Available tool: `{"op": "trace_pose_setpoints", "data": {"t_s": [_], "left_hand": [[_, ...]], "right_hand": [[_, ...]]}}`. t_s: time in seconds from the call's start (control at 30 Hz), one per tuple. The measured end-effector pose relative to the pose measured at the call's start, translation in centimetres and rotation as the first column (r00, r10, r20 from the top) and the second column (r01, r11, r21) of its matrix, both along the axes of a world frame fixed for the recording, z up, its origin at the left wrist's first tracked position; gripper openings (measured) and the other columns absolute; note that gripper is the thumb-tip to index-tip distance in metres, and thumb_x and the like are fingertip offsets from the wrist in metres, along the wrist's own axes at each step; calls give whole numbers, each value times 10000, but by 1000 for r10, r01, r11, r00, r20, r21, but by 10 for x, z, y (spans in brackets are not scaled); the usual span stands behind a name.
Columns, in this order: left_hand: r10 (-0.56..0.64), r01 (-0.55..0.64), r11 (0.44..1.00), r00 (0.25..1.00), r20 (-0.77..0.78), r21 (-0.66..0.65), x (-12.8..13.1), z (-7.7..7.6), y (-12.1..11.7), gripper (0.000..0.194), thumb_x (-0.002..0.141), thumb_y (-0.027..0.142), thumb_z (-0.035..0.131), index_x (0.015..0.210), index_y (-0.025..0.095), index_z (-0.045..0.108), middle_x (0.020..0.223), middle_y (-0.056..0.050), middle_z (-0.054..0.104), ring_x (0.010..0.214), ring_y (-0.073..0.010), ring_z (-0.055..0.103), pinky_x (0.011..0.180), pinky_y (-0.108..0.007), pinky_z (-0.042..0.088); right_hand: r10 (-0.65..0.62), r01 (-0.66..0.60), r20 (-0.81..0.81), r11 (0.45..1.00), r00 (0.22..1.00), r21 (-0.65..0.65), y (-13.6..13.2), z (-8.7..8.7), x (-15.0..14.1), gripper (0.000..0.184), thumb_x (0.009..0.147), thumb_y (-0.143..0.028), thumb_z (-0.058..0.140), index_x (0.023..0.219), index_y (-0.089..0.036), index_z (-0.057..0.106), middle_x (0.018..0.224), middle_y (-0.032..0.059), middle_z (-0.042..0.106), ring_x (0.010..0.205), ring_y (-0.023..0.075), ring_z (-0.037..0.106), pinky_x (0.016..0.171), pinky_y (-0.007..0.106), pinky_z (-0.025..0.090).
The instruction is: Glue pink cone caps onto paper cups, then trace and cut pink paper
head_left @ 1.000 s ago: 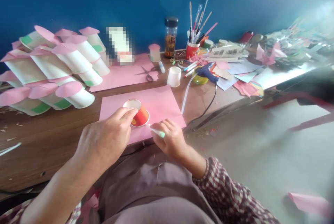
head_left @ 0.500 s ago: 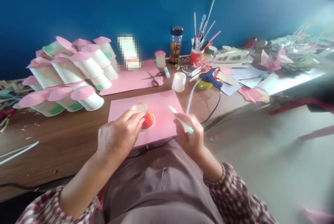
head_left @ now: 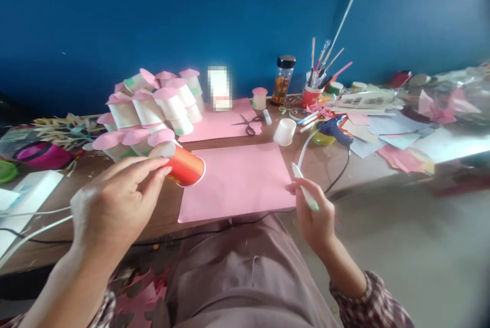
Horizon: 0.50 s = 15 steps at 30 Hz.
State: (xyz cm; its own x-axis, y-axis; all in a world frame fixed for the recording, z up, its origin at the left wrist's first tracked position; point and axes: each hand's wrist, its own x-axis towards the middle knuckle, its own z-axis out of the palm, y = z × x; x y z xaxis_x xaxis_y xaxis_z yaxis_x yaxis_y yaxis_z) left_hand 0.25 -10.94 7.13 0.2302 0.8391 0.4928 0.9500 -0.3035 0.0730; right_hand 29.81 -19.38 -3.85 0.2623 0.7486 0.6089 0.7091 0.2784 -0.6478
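My left hand (head_left: 118, 195) pinches a red paper cup (head_left: 187, 166) near its pale end and holds it tilted over the left edge of a pink paper sheet (head_left: 237, 180). Between the fingers of my right hand (head_left: 316, 210) is a white marker (head_left: 306, 187) with a green end, held above the sheet's right edge. Behind the sheet stands a white paper cup (head_left: 285, 131), upside down. Left of it, several white cups with pink cone tops (head_left: 143, 108) lie stacked in a pile.
Scissors (head_left: 248, 125) lie on more pink paper at the back. A blue glue gun (head_left: 335, 129), a red cup of brushes (head_left: 313, 96), a dark-lidded bottle (head_left: 284, 80) and loose paper (head_left: 401, 124) crowd the right. A white power strip (head_left: 38, 190) and cables lie left.
My left hand has lifted the red cup off the pink sheet and carried it left. My right hand with the marker has moved away to the right. The view has turned left.
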Motion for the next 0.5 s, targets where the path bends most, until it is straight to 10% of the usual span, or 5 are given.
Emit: {"op": "trace_pose_setpoints", "data": {"t_s": [0.23, 0.5], "left_hand": [[-45, 45, 999, 997, -55, -6, -5, -19, -15, 239, 914, 312, 469, 1104, 261, 604, 1144, -24, 672, 968, -212, 652, 801, -345, 503], [-243, 228, 943, 969, 34, 241, -6, -23, -11, 247, 814, 210, 642, 1057, 254, 637, 1030, 5, 703, 879, -163, 668, 820, -265, 494]], "right_hand": [[250, -210, 285, 964, 925, -165, -4, -12, -6, 333, 817, -81, 485, 1118, -201, 560, 941, 83, 678, 878, 240, 625, 735, 383, 525], [297, -269, 217, 951, 930, -150, 6, -8, -8, 419, 822, -48, 476, 1202, -221, 512, 1052, 72, 664, 980, 230, 597, 835, 391, 499]]}}
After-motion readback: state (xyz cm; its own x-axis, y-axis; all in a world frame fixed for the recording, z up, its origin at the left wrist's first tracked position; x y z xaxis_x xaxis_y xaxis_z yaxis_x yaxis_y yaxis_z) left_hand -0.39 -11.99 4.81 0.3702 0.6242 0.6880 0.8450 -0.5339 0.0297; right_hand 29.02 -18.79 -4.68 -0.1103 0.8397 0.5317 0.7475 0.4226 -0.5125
